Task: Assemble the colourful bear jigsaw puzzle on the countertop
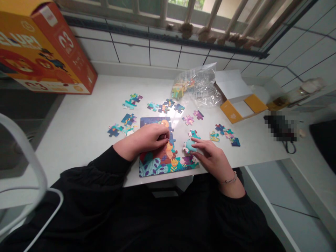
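Note:
A partly joined jigsaw puzzle (154, 167) lies near the counter's front edge, its left side and bottom row filled with blue, brown and leafy pictures. Over its middle is my left hand (153, 137), fingers curled and pinched together; whatever is between them is hidden. To the right of the joined part, my right hand (211, 155) has its thumb and fingers about a teal puzzle piece (190, 145). Just beyond that lies a red, white and teal piece (193, 134). Loose pieces (128, 119) are scattered left of the puzzle, with pink ones (188, 120) at its upper right.
More loose pieces (220, 137) lie right of my right hand and others (132, 100) at the back. A clear plastic bag (202, 87) with pieces and an open yellow-white box (240, 101) stand behind. A large orange box (76, 63) is back left; a white cable (39, 168) crosses the left.

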Available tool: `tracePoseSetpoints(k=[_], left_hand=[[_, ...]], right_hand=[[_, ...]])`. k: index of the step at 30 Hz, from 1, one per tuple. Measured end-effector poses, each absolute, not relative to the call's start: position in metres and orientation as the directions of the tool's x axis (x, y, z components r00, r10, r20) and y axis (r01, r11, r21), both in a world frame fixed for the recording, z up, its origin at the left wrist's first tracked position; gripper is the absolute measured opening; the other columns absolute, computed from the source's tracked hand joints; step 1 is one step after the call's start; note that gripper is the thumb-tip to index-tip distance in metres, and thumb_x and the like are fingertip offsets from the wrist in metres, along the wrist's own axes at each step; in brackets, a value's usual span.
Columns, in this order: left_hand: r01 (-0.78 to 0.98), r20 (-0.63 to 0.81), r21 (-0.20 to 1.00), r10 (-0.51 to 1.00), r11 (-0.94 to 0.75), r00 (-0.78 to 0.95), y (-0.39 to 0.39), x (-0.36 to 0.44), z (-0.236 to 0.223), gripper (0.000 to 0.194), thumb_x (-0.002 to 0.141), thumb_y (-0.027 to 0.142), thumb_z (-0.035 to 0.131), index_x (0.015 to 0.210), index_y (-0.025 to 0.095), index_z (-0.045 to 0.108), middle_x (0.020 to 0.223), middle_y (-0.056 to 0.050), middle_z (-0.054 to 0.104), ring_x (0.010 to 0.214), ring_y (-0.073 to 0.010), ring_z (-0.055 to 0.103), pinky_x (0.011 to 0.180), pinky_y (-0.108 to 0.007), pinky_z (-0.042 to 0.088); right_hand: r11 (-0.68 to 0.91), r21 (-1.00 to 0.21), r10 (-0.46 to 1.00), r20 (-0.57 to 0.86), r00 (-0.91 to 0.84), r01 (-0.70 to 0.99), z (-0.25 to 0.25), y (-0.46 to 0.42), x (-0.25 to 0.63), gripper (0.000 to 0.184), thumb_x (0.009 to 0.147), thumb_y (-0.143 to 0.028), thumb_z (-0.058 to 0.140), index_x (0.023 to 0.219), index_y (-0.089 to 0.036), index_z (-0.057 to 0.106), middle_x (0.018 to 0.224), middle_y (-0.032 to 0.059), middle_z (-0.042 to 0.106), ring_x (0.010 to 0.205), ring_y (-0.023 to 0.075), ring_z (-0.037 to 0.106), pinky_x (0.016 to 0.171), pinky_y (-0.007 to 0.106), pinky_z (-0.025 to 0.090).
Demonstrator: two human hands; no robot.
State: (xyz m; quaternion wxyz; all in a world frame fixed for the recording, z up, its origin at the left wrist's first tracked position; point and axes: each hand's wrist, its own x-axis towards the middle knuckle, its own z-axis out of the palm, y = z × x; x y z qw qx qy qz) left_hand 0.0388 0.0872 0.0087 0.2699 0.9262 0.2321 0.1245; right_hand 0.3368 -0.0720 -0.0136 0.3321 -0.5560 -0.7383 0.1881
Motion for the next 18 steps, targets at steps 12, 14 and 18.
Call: tracePoseSetpoints(k=[12,14,18], left_hand=[[0.372,0.109,0.552,0.507,-0.746,0.855,0.0876,0.0391,0.0089,0.011,0.099,0.024,0.064,0.089,0.021,0.069,0.087,-0.004,0.067,0.077,-0.0187,0.057,0.071,-0.032,0.038],[0.374,0.105,0.554,0.508,-0.743,0.855,0.0873,0.0391,0.0095,0.011,0.098,0.024,0.064,0.089,0.021,0.069,0.086,-0.003,0.067,0.076,-0.0183,0.056,0.07,-0.032,0.037],[0.376,0.099,0.56,0.51,-0.738,0.854,0.087,0.0393,0.0106,0.011,0.099,0.024,0.064,0.089,0.02,0.068,0.085,-0.003,0.065,0.075,-0.0181,0.055,0.07,-0.032,0.036]], right_hand=[[0.399,-0.533,0.911,0.321,-0.258,0.746,-0.0097,-0.0698,0.3419,0.012,0.103,-0.028,0.078,0.115,-0.031,0.079,0.144,0.007,0.078,0.123,0.0314,0.074,0.107,0.057,0.058],[0.407,-0.532,0.909,0.316,-0.271,0.743,-0.0082,-0.0699,0.3416,0.012,0.104,-0.027,0.076,0.115,-0.031,0.079,0.144,0.0064,0.078,0.124,0.0307,0.073,0.108,0.057,0.057],[0.408,-0.526,0.909,0.309,-0.28,0.746,-0.0079,-0.0701,0.3419,0.016,0.106,-0.023,0.071,0.116,-0.032,0.08,0.145,0.0057,0.077,0.125,0.0299,0.072,0.109,0.056,0.057]])
